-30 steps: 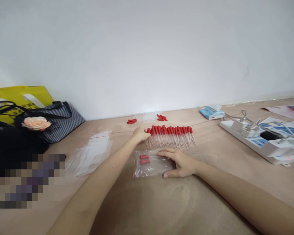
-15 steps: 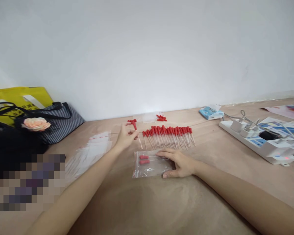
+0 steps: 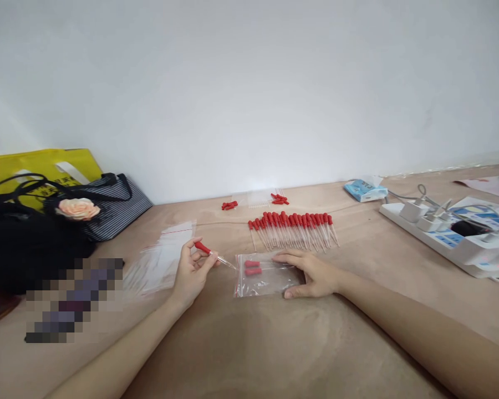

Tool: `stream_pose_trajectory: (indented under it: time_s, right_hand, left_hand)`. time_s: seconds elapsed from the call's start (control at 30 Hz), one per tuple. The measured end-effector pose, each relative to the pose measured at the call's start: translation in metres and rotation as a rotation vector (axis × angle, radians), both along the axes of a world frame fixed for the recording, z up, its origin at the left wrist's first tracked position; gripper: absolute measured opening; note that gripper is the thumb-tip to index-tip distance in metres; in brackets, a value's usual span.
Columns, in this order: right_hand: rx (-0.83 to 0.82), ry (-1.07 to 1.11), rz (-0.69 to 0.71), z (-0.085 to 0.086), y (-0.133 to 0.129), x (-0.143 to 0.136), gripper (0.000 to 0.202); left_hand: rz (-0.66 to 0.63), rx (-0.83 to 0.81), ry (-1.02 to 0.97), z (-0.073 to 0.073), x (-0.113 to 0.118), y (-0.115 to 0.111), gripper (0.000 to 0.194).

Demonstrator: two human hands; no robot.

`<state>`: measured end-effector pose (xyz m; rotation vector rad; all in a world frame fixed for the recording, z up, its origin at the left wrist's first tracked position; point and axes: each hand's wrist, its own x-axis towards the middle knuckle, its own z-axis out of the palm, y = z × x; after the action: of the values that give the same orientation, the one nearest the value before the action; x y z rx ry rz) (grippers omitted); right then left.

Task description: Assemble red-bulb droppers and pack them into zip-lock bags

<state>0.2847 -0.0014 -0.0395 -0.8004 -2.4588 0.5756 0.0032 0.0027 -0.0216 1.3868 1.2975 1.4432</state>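
My left hand (image 3: 195,271) pinches a glass dropper with a red bulb (image 3: 203,247), its thin tip pointing right at the left edge of a clear zip bag (image 3: 270,284). Inside that bag lie two red-bulbed droppers (image 3: 253,268), side by side. My right hand (image 3: 310,273) rests with thumb and fingers spread on the bag's right end. Behind the bag, several red-topped droppers (image 3: 293,220) lie in a row with their glass ends toward me.
Flat clear bags (image 3: 166,255) are piled at the left. Small red bulbs (image 3: 229,205) and more red bulbs (image 3: 279,199) sit near the wall. A tissue pack (image 3: 365,189) and a power strip (image 3: 436,233) with plugs stand right; handbags (image 3: 125,208) stand left.
My left hand has come back from beside the dropper row toward the bag's left edge, bringing a dropper, now slanted tip to the right. My right hand stays on the bag. The view has shifted slightly.
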Motion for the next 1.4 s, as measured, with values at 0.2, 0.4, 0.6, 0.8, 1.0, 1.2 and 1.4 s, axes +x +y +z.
stream_pose_trajectory:
  time_s: [0.2, 0.4, 0.6, 0.8, 1.0, 1.2, 1.4]
  right_hand:
    - [0.012, 0.006, 0.012, 0.000, 0.001, 0.000, 0.073]
    - [0.003, 0.007, 0.010, -0.001, 0.001, 0.000, 0.073]
    - [0.010, 0.009, 0.012, -0.002, 0.001, 0.001, 0.072]
    - [0.022, 0.018, 0.011, -0.001, 0.000, 0.000, 0.073]
    - [0.024, 0.024, 0.012, -0.002, 0.001, 0.000, 0.073]
    - [0.022, 0.017, 0.010, -0.002, 0.002, 0.001, 0.073]
    - [0.030, 0.009, 0.013, 0.000, 0.001, 0.000, 0.073]
  left_hand:
    - [-0.042, 0.010, 0.013, -0.004, 0.008, -0.003, 0.055]
    - [-0.010, 0.056, -0.022, -0.009, 0.006, 0.000, 0.055]
    - [-0.007, 0.023, 0.004, -0.009, 0.011, -0.002, 0.051]
    - [-0.135, -0.049, 0.320, -0.010, 0.010, -0.009, 0.032]
    - [-0.317, 0.054, 0.730, -0.005, 0.004, -0.017, 0.037]
    - [-0.408, 0.025, 0.681, -0.004, 0.012, -0.016, 0.023]
    - [-0.307, -0.040, 0.597, -0.009, 0.021, -0.010, 0.016]
